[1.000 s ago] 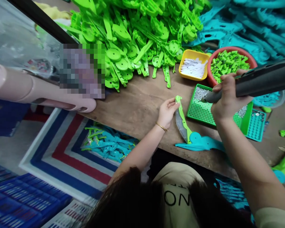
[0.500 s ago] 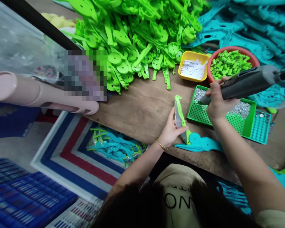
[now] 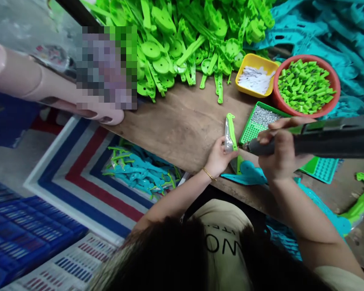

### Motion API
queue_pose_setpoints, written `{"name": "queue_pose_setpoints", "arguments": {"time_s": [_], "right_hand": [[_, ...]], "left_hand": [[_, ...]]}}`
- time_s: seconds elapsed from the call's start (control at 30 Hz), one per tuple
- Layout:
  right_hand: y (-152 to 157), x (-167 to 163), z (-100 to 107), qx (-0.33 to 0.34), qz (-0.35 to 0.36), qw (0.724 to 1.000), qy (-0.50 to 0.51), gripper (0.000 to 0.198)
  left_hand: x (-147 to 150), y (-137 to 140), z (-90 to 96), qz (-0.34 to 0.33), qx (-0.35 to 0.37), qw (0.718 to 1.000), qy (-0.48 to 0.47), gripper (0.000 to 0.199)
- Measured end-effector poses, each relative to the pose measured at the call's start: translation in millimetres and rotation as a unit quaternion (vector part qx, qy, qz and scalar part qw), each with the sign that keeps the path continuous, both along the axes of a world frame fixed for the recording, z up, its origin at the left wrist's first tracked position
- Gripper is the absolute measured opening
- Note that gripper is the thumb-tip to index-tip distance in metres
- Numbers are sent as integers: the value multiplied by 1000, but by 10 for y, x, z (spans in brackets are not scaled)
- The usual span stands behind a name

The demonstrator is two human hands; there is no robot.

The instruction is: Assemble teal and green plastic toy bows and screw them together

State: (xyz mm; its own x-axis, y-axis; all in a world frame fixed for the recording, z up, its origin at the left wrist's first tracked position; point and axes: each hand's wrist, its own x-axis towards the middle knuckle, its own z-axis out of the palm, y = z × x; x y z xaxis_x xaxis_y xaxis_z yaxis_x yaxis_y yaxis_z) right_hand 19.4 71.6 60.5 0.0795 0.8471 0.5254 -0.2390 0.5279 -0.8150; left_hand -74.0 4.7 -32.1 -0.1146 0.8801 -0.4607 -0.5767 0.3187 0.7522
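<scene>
My left hand (image 3: 219,159) is closed round a bright green plastic strip (image 3: 231,131) with a shiny, see-through or silvery piece along its side. The strip's lower end meets a teal plastic piece (image 3: 249,173) at the table's near edge; how they join is hidden. My right hand (image 3: 280,157) is wrapped round a dark grey electric screwdriver (image 3: 330,139), held nearly level. Its tip points at the green strip, close by my left thumb; whether it touches cannot be seen. Behind the right hand is a green perforated tray (image 3: 245,130) with small silver screws (image 3: 264,116).
A yellow dish (image 3: 256,92) of thin white pieces and a red bowl (image 3: 336,87) of small green parts stand behind the tray. Piles of green parts (image 3: 176,44) and teal parts (image 3: 309,28) fill the back. A pink cylindrical object (image 3: 48,87) juts in from the left.
The screwdriver's tip has moved from the screws in the tray leftward and nearer to me, up to the green strip. My left hand keeps its hold. The whole view has shifted slightly.
</scene>
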Motion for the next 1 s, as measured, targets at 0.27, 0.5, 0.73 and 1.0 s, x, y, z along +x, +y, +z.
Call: {"name": "queue_pose_setpoints", "arguments": {"time_s": [0.27,0.5,0.73,1.0], "right_hand": [[-82,-43,-279,21,5,998,-62,31],[-76,-42,-429,0,24,995,-100,29],[-12,-25,-215,-22,-19,995,-100,21],[763,190,-370,-2,-220,973,-69,24]], "left_hand": [[8,7,21,6,13,1000,1,63],[12,4,4,7,21,1000,10,66],[-21,-50,36,12,-1,999,-33,67],[-208,-224,253,-84,8,993,-81,80]]}}
